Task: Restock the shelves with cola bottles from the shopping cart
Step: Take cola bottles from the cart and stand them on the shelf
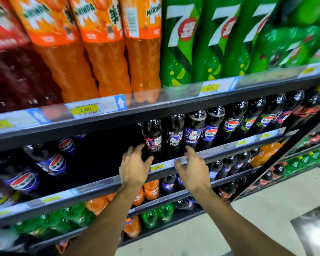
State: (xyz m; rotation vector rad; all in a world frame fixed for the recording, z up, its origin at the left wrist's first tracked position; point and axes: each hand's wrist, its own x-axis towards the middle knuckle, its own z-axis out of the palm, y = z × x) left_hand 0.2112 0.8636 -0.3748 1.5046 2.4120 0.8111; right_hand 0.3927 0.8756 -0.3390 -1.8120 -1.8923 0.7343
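1. Now the left hand [134,168] reaches to the cola shelf [103,185]. Its fingers [135,149] are half curled at the left side of the end cola bottle [153,137], and the thumb lies just in front of its foot. Whether they press the bottle or only lie beside it, I cannot tell.
2. The right hand [191,169] holds nothing. Its fingers [189,151] are loose and a little bent, with the tips near the foot of the third bottle [193,130] in the row.
3. The end cola bottle stands upright on the shelf, just right of the left fingers and close beside its neighbour [175,133]. Both stand between the two sets of fingers.
4. Left of the left fingers there is a dark gap [103,154] with no bottles at the front. I judge that more bottles belong there.
5. To do this step well, I would guide the bottle low at its foot, not at the neck, so it does not tip. I would also turn it, because its barcode side seems to face outward.
6. The shopping cart is not in view.
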